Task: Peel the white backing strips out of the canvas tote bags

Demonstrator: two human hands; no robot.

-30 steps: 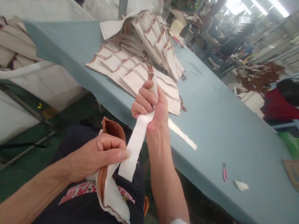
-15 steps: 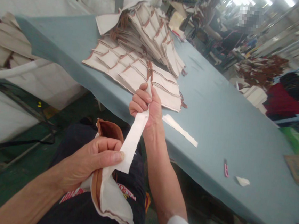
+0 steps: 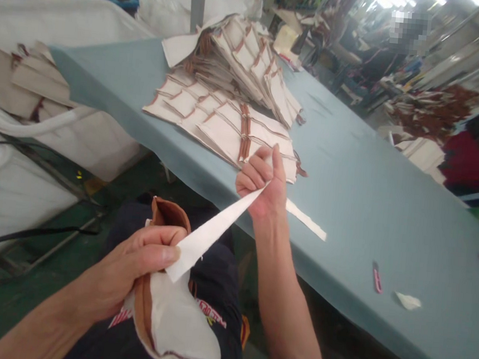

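My left hand [image 3: 143,266] is closed on a white and brown boot-shaped fabric piece [image 3: 185,320] above my lap. Brown lining shows at its open top and along its near edge. A white fabric strip [image 3: 219,222] has its wide lower end at my left thumb and forefinger. From there it slants up to my right hand [image 3: 264,184], whose fingers are curled tightly around the upper end. The strip looks pulled straight. My right hand is over the table's near edge, just in front of a layered row of white pieces with brown edges [image 3: 223,128].
On the blue-green table [image 3: 348,183] lie another white strip [image 3: 307,222], a pink-handled cutter [image 3: 377,278] and a white scrap [image 3: 408,301]. A taller stack of similar pieces [image 3: 249,63] stands behind. White bins [image 3: 111,17] with fabric pieces are at the left.
My right hand has moved right and away from the brown strips on the row, drawing the white strip straighter. The view has shifted slightly.
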